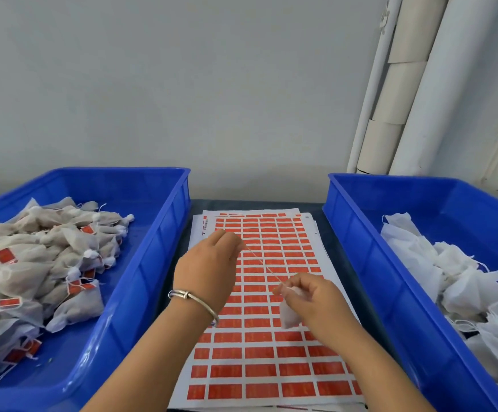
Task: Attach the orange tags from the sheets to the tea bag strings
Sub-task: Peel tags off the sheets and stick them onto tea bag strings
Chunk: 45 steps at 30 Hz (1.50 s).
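On the left of the dark tabletop [320, 221] stands a blue bin [152, 263]; it holds a heap of filled tea bags [48, 263], brownish through their mesh, many with orange tags [4, 255] already on their strings; a few loose strings trail over the bin's floor near its front corner.

Between the two bins lies a stack of white sheets [259, 367] printed with rows of orange tags, the top sheet nearly full, the sheets under it showing at the far edge and slightly askew.

Above the sheets the left hand [209, 263], a silver bangle [194, 300] on its wrist, has its grip closed, fingertips pinched on the far end of a thin string [264, 267]; the string runs taut and slanting down toward the right hand [313, 298]; that hand's grip is likewise closed, thumb and fingers pinching the neck of a small white tea bag [288, 318], which hangs below the fingers just over the sheets; whether the bag touches the paper cannot be told.

On the right a second blue bin [360, 248] holds a pile of white tea bags [449, 278] that carry no tags, crumpled against its right side; behind it white pipes [420, 84] and a paler wrapped column rise against the grey wall [182, 84].
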### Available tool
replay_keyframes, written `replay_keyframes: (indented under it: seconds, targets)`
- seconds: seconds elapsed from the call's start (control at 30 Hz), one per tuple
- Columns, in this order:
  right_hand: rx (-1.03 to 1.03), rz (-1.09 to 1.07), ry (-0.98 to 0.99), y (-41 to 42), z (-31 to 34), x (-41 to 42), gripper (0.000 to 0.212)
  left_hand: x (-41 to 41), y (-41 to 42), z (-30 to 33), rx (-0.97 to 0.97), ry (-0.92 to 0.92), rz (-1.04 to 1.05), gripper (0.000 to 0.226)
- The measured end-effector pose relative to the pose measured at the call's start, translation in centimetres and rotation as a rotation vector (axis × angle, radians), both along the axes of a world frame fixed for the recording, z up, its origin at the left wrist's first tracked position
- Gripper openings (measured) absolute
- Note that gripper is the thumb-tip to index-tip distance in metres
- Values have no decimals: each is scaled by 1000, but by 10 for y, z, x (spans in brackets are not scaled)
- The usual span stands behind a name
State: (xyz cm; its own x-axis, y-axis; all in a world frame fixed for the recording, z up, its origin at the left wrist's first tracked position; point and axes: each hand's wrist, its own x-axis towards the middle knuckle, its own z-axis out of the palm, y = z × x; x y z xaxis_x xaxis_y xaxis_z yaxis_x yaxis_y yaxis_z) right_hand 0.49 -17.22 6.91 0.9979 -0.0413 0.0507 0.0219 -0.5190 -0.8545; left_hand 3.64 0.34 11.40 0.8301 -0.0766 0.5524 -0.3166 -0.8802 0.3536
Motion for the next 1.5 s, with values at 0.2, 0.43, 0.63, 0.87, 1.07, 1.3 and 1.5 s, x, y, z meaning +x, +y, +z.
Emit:
replay_keyframes:
  seconds: [0.2,0.43,0.63,0.87,1.07,1.3,1.5]
  targets:
    - [30,82,204,-6,-1,-14,7,8,-9,-9,-198,-5,12,21]
    - [806,101,256,-17,6,-19,15,-5,-3,-50,-437,185,146,8]
    - [775,-30,204,-17,-4,-11,16,-45,-22,-87,-177,371,-129,7]
    - [106,10,197,-4,-13,-13,11,-44,-35,-83,-37,145,-467,11]
    - [-52,122,227,10,-14,-15,15,-26,-43,-80,-184,214,-472,14]
    - [109,252,269,5,-21,-14,17,-18,-44,-80,-457,473,-314,23]
    - [-63,162,170,12,-33,-8,18,-18,-47,-84,-534,532,-225,16]
